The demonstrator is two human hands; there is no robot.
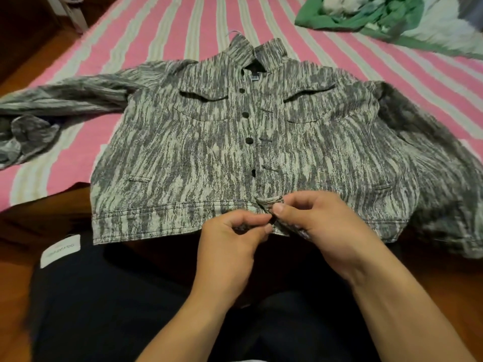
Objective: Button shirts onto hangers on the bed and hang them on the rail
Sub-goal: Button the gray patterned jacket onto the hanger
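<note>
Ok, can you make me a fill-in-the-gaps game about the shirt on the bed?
1. Both hands, left hand and right hand, pinch the shirt's ____ edge.
2. The shirt lies on a bedsheet striped white and ____.
3. The buttons are coloured ____.
4. The crumpled cloth at the far corner is ____.

Missing words: bottom; pink; black; green

A green garment [366, 14] is seen crumpled at the far right corner of the view, lying on the striped cover, with a pale grey-white cloth [444, 27] bunched against it. A wooden floor [31, 56] is visible at the left, and again at the lower right. A white label [60, 250] with faint print is seen at the lower left, lying on dark fabric [104, 309] that fills the lower part of the view.
</note>
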